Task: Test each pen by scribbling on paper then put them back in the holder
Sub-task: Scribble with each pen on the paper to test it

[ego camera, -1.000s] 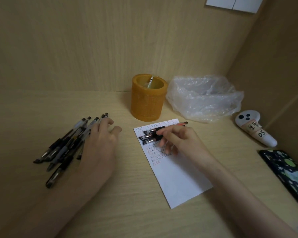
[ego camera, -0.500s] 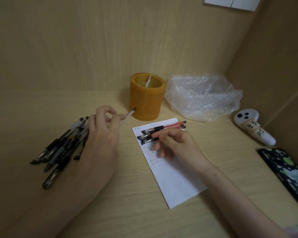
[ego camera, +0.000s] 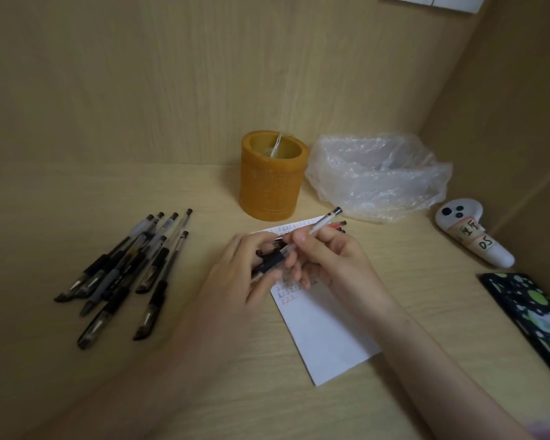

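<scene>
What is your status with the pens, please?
Both hands, left and right, grip one pen over the paper. Loose pens lie left. Holder unobstructed.

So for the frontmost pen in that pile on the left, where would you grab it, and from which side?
Take the frontmost pen at its dark rubber grip section, from above with the left hand. It lies flat, apart from the pile at its near end, tip toward the person, so the sides there look free.

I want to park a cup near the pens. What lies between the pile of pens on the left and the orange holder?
Nothing: in the head view the stretch between the pile of pens and the orange holder is bare desk.
</scene>
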Motion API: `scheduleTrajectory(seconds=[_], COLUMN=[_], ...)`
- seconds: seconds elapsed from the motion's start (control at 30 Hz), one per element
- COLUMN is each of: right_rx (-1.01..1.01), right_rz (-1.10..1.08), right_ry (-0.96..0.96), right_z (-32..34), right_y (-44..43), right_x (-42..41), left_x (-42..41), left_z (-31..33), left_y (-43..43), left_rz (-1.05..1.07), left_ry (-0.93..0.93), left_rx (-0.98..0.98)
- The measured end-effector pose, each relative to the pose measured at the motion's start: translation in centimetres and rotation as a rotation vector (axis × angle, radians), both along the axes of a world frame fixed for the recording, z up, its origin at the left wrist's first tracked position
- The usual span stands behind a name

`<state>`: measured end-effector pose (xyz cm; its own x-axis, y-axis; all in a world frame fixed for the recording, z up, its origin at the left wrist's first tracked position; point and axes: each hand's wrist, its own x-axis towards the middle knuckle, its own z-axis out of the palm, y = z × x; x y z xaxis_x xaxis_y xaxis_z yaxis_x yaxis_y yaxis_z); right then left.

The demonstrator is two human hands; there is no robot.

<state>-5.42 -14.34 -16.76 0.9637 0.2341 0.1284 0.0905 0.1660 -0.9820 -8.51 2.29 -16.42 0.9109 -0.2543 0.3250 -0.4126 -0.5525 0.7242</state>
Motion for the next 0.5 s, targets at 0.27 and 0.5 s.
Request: scheduleTrajectory(seconds=[0.27, 0.5], right_rx=[0.022, 0.088], right_rz=[0.022, 0.055], right_ry=[-0.05, -0.067], right_z=[-0.72, -0.39], right_y=[0.01, -0.17], right_x=[-0.11, -0.42], left_x=[0.15, 0.21], left_z=[0.17, 0.57], left_y=[0.02, 0.25], left_rz=[-0.018, -0.039], left_ry=[0.127, 0.205], left_rx=[0.028, -0.075])
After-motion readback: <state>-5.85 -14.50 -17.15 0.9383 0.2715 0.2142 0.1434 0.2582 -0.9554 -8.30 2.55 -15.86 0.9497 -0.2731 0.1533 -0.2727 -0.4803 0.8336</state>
